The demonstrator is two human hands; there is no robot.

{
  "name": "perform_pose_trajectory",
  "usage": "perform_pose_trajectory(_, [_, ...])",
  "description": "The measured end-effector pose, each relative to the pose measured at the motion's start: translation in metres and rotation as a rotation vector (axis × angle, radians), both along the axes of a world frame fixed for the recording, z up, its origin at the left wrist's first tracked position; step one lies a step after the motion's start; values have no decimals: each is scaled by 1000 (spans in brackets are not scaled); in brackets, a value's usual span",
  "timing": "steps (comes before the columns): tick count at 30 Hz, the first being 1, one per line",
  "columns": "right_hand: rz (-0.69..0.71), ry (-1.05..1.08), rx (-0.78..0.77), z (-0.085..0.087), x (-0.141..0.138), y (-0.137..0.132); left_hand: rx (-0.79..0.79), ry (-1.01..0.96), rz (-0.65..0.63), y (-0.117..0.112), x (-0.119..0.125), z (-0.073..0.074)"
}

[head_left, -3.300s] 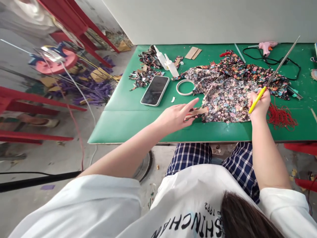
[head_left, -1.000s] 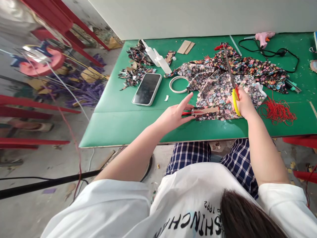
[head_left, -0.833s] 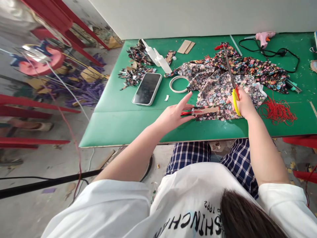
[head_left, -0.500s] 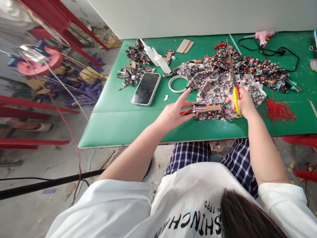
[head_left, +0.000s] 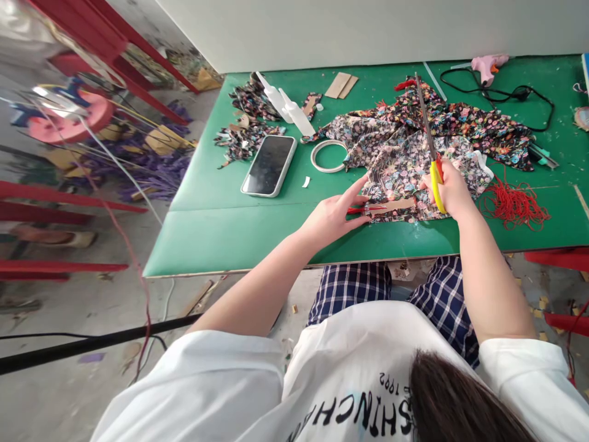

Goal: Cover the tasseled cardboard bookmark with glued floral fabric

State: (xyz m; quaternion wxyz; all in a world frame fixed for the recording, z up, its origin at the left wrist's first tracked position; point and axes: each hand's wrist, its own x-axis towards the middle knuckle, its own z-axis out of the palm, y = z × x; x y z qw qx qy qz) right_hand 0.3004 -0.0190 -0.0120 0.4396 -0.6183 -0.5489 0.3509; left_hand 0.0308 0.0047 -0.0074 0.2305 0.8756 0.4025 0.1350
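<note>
My left hand (head_left: 329,220) lies low over the table with thumb and fingers spread, fingertips touching the left edge of a dark floral cloth (head_left: 391,162). Between its fingers, red cord (head_left: 356,210) runs onto a brown cardboard strip (head_left: 399,205) lying on the cloth. Whether the fingers pinch the cord is unclear. My right hand (head_left: 451,190) is closed around the yellow handles of a pair of scissors (head_left: 436,184). Their long blades point away from me over the cloth and look closed. Right of that hand lies a tangle of red cord (head_left: 515,204).
On the green table (head_left: 207,233) are a phone (head_left: 269,164), a tape roll (head_left: 329,169), white squeeze bottles (head_left: 297,115), floral scraps (head_left: 248,138) and cardboard pieces (head_left: 340,85). A pink glue gun (head_left: 488,67) with black cord lies at the back right. Red stools stand at the left.
My left hand has moved slightly right, its fingertips now lower on the cloth's edge. The cardboard strip has shifted a little right. My right hand and the scissors are almost unmoved.
</note>
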Motion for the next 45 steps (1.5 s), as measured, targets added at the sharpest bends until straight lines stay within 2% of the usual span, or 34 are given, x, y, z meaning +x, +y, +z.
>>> perform_pose_trajectory(3, [-33, 39, -82, 4, -3, -1, 35, 6, -16, -1, -2, -3])
perform_pose_trajectory(12, [-34, 46, -98, 5, -4, -1, 144, -4, -71, 1, -3, -7])
perform_pose_trajectory(14, [-37, 49, -108, 5, -5, -1, 148, -16, -51, 2, -6, -6])
perform_pose_trajectory(19, [-30, 32, -98, 4, -3, -1, 223, -40, 92, 2, -21, -4])
perform_pose_trajectory(26, [18, -210, -84, 1, 0, -2, 242, 54, 8, -1, -31, -16])
perform_pose_trajectory(34, [71, -332, -124, 3, 0, -4, 339, 32, 109, -8, -30, -24])
perform_pose_trajectory(39, [93, -360, -175, 6, -2, -4, 371, 48, 177, -13, -35, -21])
perform_pose_trajectory(42, [98, -371, -193, 7, -3, -4, 354, 13, 125, -12, -26, -14])
perform_pose_trajectory(45, [97, -383, -203, 8, -3, -4, 282, -7, -39, -7, -11, -6])
